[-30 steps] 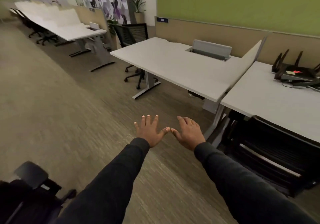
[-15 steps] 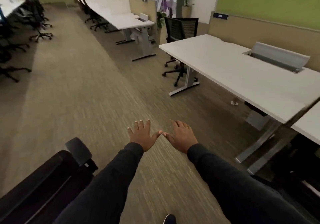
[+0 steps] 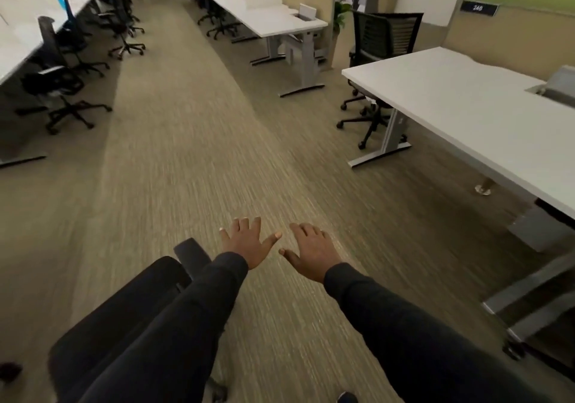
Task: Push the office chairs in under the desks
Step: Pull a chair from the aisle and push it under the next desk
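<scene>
Reaching out over the carpet, both arms are stretched forward with nothing in them: the left hand (image 3: 247, 242) and the right hand (image 3: 311, 251) are spread flat, fingers splayed and slack, thumbs nearly meeting but just apart.

Compared with a second ago, the view has swung left. The desk with the routers and the chair tucked beneath it, which lay right of the fingers, have dropped out of sight, and the loose office chair (image 3: 124, 318), then only a corner low on the left, now sits plainly under the left sleeve (image 3: 174, 315). Its black backrest lies just behind and left of the left fingers, its armrest pad (image 3: 191, 254) close beside the left wrist. No finger touches it yet.

That suggests the tucked chair is done and this one is next; the hands would have to drop down and left to grip its back.

Beyond the right fingers stands the white desk (image 3: 466, 103), its knee space open on the near side, a likely home for the loose chair. Further on, a mesh-backed chair (image 3: 385, 38) stands at that desk's far end, not pushed under. Well past the left fingers, a row of black chairs (image 3: 59, 85) sits out from the long left-hand desks, so plenty of work appears to remain.
</scene>
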Available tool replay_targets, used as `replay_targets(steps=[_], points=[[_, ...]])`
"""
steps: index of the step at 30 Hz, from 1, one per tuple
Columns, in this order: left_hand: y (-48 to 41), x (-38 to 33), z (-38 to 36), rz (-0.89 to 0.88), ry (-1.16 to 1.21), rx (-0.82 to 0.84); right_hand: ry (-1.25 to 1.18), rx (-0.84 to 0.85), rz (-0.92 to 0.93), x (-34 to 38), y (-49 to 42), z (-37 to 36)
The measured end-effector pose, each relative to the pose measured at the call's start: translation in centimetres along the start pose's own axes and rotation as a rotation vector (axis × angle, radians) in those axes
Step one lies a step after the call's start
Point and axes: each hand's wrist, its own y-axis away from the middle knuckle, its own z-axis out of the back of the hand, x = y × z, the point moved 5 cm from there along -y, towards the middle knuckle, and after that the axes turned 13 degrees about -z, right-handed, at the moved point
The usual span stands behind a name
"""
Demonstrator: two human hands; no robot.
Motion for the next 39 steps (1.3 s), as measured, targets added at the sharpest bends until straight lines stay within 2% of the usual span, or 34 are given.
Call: replay_targets(steps=[9, 14, 17, 21, 25, 29, 32, 35, 39], points=[[6.9, 10.0, 0.3, -0.096, 0.002, 0.095, -0.102, 0.031, -0.070, 12.0, 4.1, -5.4], [13.7, 14.7, -0.3, -0.091, 0.174, 0.103, -0.123, 0.058, -0.046, 18.7, 6.6, -8.0], [17.2, 17.3, -0.7, -0.026, 0.317, 0.078, -0.111, 0.089, 0.005, 22.2, 7.3, -9.0], [20.5, 20.3, -1.7, 0.002, 0.386, 0.080, -0.062, 0.139, 0.085, 25.5, 7.6, -10.6], [22.7, 22.8, -2.1, 0.071, 0.417, 0.121, 0.097, 0.184, 0.164, 27.6, 7.5, -12.2], [24.2, 22.1, -2.0, 0.012, 0.381, 0.196, 0.244, 0.154, 0.267, 28.5, 7.1, -12.7], [24.6, 20.7, -2.9, 0.075, 0.243, 0.230, 0.206, 0.106, 0.274, 28.3, 6.9, -12.5], [24.5, 19.5, -3.4, 0.153, 0.225, 0.164, 0.147, 0.072, 0.275, 27.5, 6.6, -12.5], [23.1, 18.4, -3.5, 0.061, 0.224, 0.092, 0.087, 0.039, 0.272, 26.0, 5.8, -12.3]])
